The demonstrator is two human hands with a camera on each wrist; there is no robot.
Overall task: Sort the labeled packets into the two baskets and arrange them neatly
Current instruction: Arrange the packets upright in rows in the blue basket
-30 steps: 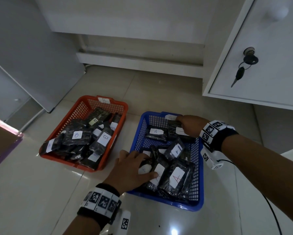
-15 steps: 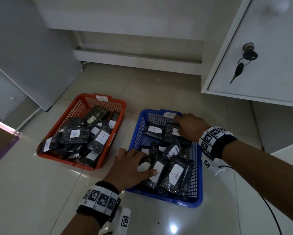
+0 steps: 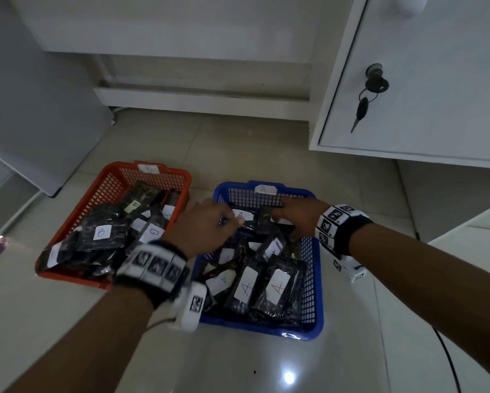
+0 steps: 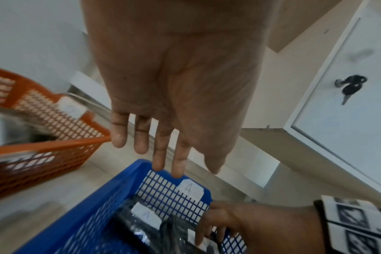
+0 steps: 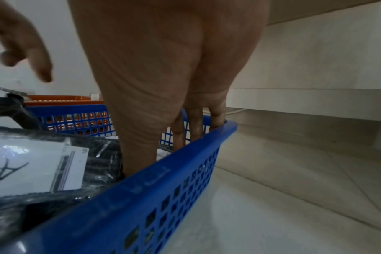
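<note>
The blue basket [image 3: 318, 279], tagged A, holds several black packets with white A labels [image 3: 276, 287]. To its left stands the red basket [image 3: 96, 194], tagged B, full of B-labelled packets [image 3: 100, 232]. My left hand [image 3: 226, 219] hovers over the blue basket's far left part. In the left wrist view this left hand [image 4: 170, 154] is empty, with straight fingers. My right hand [image 3: 289, 219] is in the basket's far right corner. Its straight fingers [image 5: 196, 127] reach down beside the wall [image 5: 163, 165] and touch the packets there.
Both baskets sit on a glossy tiled floor. A white cabinet door with a key in its lock [image 3: 363, 106] rises at the right. A low white ledge [image 3: 204, 100] runs along the back and a grey panel [image 3: 39, 109] stands at the left.
My left hand has lifted off the near packets and moved to the far left part of the blue basket. The right hand has stayed at the far right corner.
</note>
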